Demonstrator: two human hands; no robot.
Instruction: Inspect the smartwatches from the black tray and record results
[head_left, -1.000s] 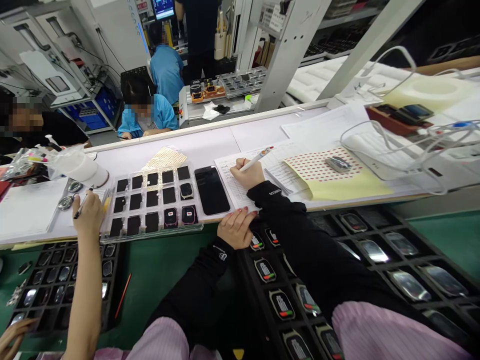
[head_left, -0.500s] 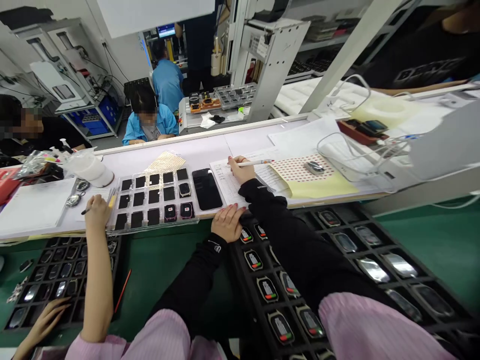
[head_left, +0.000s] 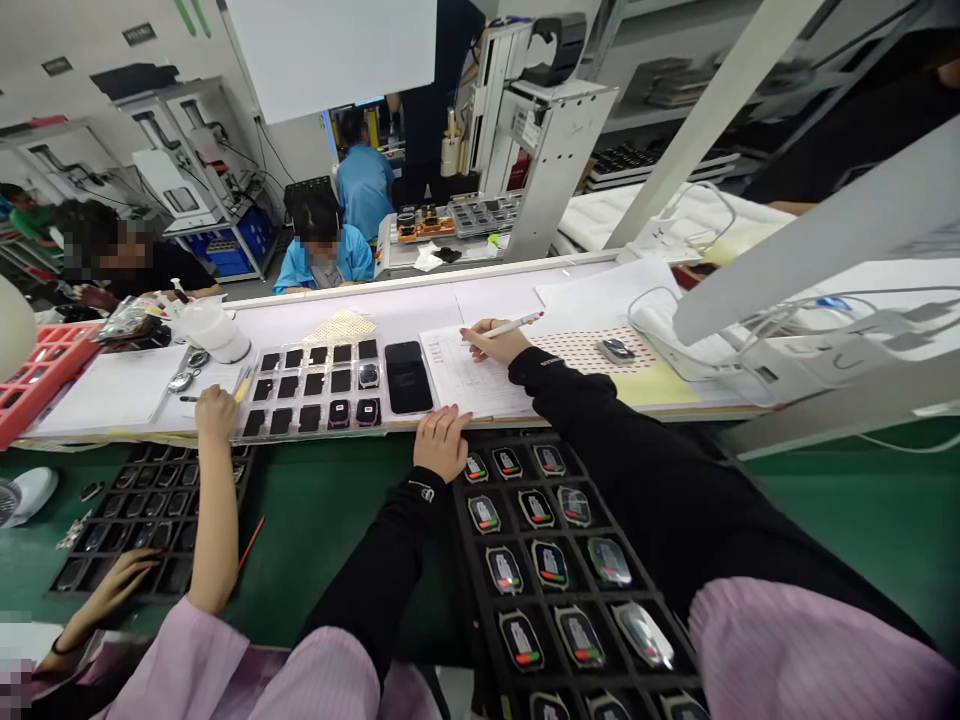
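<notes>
A white pen is gripped in my right hand, over a printed paper sheet on the white raised shelf. My left hand rests with fingers stretched out on the shelf's front edge, at the sheet's lower corner, holding nothing. Just left of the sheet lies a black phone. Beneath my forearms, a black compartment tray holds several watch faces with red and green labels. The pen's writing tip is partly hidden by my fingers.
Left of the phone sits a clear tray of black pieces and watches. A co-worker's hand holds a dark pen there; their other hand is at another black tray. At right are a dotted yellow sheet, cables and a slanted white post.
The view has shifted, showing more of the left side. My right hand with the pen has moved toward the sheet's upper part, and its forearm swung right, uncovering more of the tray.
</notes>
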